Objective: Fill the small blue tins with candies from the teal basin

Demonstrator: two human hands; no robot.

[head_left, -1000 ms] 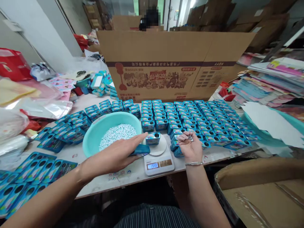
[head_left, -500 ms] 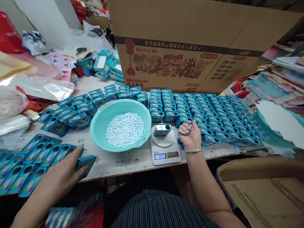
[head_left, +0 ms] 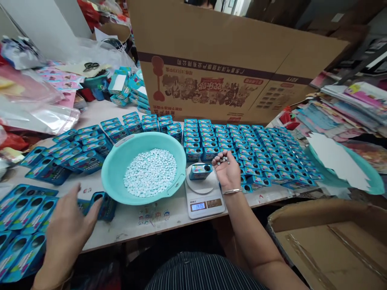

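While right hand (head_left: 227,171) pinches tablets (head_left: 224,159) | left hand (head_left: 68,225) grip wide | one tin (head_left: 200,171) on scale (head_left: 203,196)

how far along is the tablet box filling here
Done, by the look of it: rows of blue boxes stand packed on the table's right. In hand: one box on the scale, the right hand holding a few tablets beside it, the left hand setting a box down. Left: many tablets in the basin.
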